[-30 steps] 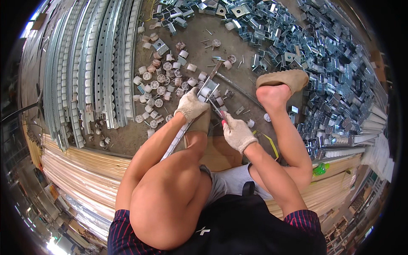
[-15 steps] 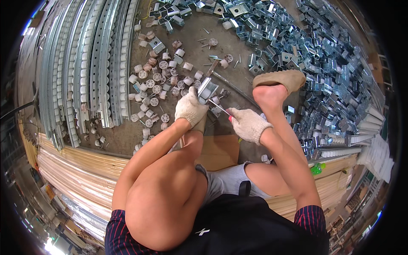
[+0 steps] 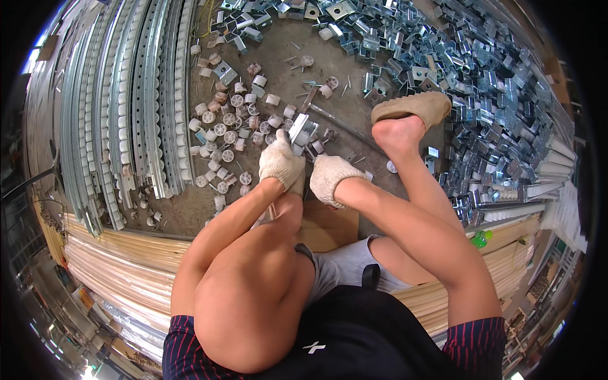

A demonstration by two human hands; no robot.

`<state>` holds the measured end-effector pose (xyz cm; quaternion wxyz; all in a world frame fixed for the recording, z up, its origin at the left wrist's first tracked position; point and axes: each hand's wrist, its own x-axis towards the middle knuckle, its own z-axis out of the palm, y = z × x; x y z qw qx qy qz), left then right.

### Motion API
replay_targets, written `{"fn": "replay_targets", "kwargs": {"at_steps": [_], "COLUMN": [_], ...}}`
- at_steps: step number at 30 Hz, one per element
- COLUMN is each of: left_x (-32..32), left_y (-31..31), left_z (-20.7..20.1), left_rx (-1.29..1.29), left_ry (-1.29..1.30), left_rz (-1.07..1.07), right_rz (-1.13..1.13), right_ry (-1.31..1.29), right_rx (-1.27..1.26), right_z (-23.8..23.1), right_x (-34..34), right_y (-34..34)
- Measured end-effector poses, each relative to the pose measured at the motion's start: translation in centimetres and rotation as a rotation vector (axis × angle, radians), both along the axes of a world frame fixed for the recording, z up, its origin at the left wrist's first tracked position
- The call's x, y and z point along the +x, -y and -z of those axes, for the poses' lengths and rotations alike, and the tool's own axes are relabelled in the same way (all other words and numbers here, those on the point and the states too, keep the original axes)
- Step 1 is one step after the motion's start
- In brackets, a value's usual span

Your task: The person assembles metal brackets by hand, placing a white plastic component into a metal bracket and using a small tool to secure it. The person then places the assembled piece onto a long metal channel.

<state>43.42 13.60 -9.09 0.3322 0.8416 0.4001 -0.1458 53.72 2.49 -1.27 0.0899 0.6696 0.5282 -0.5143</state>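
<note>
My left hand (image 3: 280,163), in a pale knitted work glove, is closed around a short shiny metal roller-track piece (image 3: 303,130) with whitish rollers in it. It holds the piece tilted, over the floor between my legs. My right hand (image 3: 332,180), gloved alike, is closed just beside the piece's lower end. The red-handled screwdriver seen in it half a second ago is now mostly hidden behind the glove. Loose white plastic rollers (image 3: 220,129) and small pins lie scattered beyond my left hand.
Long metal roller tracks (image 3: 140,101) lie side by side at the left. A big heap of zinc-coloured metal brackets (image 3: 487,120) covers the right. A hammer (image 3: 342,121) lies beyond my hands. Cardboard (image 3: 328,226) is under me, and wrapped pale lengths (image 3: 120,250) lie behind.
My right hand has moved left and nearer to the metal piece, turning so its back covers the screwdriver. My left hand still holds the piece in nearly the same place.
</note>
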Motion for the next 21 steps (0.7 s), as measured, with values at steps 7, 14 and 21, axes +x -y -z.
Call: {"fn": "replay_targets", "kwargs": {"at_steps": [7, 14, 21], "left_x": [1.0, 0.9, 0.9], "left_y": [0.1, -1.1, -1.7], "left_z": [-0.3, -0.2, 0.2], "left_rx": [-0.007, -0.036, -0.065], "left_ry": [-0.022, 0.070, 0.036], "left_rz": [-0.011, 0.024, 0.041], "right_rz": [0.562, 1.114, 1.235], "right_ry": [-0.183, -0.013, -0.173], "right_rx": [-0.121, 0.415, 0.554], "right_z": [1.7, 6.5, 9.2], "right_x": [-1.1, -7.7, -9.0], "right_y": [0.9, 4.7, 5.9]}}
